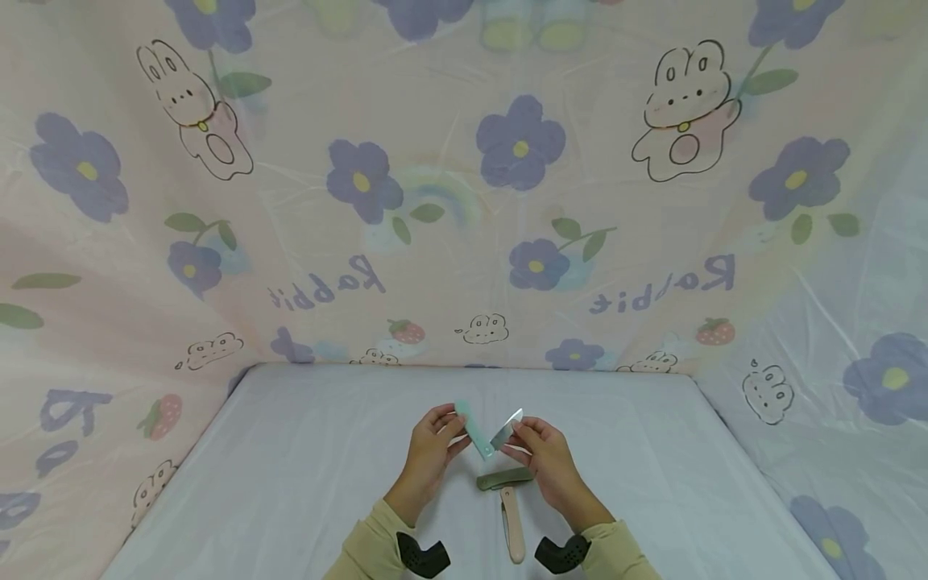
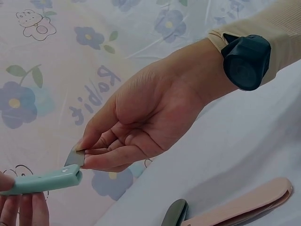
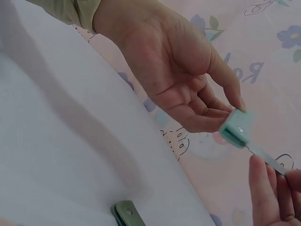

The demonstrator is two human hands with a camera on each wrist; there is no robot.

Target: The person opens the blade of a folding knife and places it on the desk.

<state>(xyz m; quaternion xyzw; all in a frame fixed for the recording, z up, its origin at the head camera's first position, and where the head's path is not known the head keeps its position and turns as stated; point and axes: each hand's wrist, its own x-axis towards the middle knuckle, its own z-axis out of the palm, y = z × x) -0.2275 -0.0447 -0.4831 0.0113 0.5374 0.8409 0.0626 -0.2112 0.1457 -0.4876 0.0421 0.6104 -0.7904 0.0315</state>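
A mint-green folding knife is held above the table between both hands, partly unfolded. My left hand (image 1: pixel 451 425) pinches its green handle (image 1: pixel 474 432) near the far end; the same handle (image 3: pixel 236 128) shows in the right wrist view, between the thumb and fingers. My right hand (image 1: pixel 518 432) pinches the steel blade (image 1: pixel 506 428) with thumb and fingertips. In the left wrist view the blade (image 2: pixel 74 158) comes out of the handle (image 2: pixel 44 182) at an angle.
An olive-green folded knife (image 1: pixel 503 479) and a pink-beige one (image 1: pixel 513 524) lie on the white tabletop (image 1: pixel 304 467) just below my hands. A floral rabbit-print sheet (image 1: pixel 464 201) walls the table at the back and both sides.
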